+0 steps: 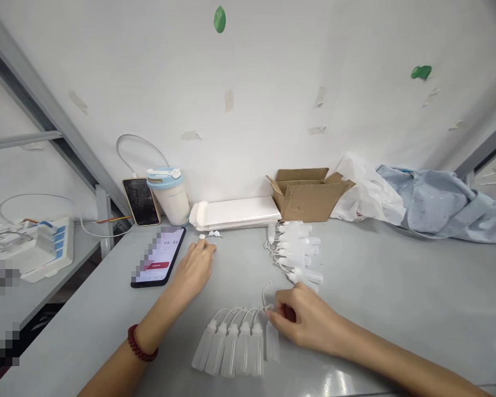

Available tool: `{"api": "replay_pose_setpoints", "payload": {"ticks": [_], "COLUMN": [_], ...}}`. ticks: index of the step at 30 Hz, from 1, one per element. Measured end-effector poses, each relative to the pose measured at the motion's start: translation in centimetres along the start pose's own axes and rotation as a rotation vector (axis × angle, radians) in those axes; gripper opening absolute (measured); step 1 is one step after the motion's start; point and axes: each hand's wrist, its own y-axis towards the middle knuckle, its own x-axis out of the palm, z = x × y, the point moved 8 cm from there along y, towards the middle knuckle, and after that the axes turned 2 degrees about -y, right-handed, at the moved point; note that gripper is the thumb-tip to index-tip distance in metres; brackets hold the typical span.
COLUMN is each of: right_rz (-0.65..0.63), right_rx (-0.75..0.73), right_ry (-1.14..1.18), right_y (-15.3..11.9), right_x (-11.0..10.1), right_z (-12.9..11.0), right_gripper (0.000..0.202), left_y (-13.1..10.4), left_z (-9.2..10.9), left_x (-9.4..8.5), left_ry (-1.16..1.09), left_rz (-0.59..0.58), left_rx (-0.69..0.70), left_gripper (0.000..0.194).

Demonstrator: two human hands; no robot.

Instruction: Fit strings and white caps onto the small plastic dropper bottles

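My left hand (pixel 195 266) reaches palm down with its fingers stretched out. Their tips are at a small white cap (pixel 202 237), close to other small white pieces (pixel 215 234); contact with the cap is unclear. My right hand (pixel 303 317) is closed, thumb and forefinger at the top of a small clear plastic bottle (pixel 273 344) with a thin white cord (pixel 264 295). That bottle's neck is hidden behind the fingers. To its left lies a row of several similar corded bottles (pixel 230 350). Beyond my right hand is a second group of bottles (pixel 297 251), cords facing left.
A phone (pixel 159 256) showing a timer lies left of my left hand. Behind it stand another phone (pixel 141 201) and a blue-lidded cup (pixel 169 198). White flat boxes (pixel 240 212), a cardboard box (pixel 310 198), a plastic bag (pixel 364 190) and blue cloth (pixel 438 201) line the wall.
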Motion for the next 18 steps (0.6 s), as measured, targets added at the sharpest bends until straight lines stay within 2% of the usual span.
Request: {"api": "replay_pose_setpoints", "payload": {"ticks": [3, 12, 18], "right_rz": [-0.009, -0.158, -0.089], "right_rx": [0.019, 0.043, 0.06], "right_ry": [-0.051, -0.148, -0.135], "right_y": [0.1, -0.2, -0.08], "right_x": [-0.11, 0.77, 0.18], "right_z": [0.19, 0.46, 0.75], "right_gripper": [0.03, 0.037, 0.037], "left_y": [-0.15, -0.3, -0.28], "left_z": [0.33, 0.62, 0.59], "left_x": [-0.3, -0.58, -0.44], "left_ry": [0.0, 0.042, 0.056], "left_rz": [0.004, 0.019, 0.022], "left_rx": [-0.006, -0.03, -0.032], "left_gripper": [0.025, 0.024, 0.025]}}
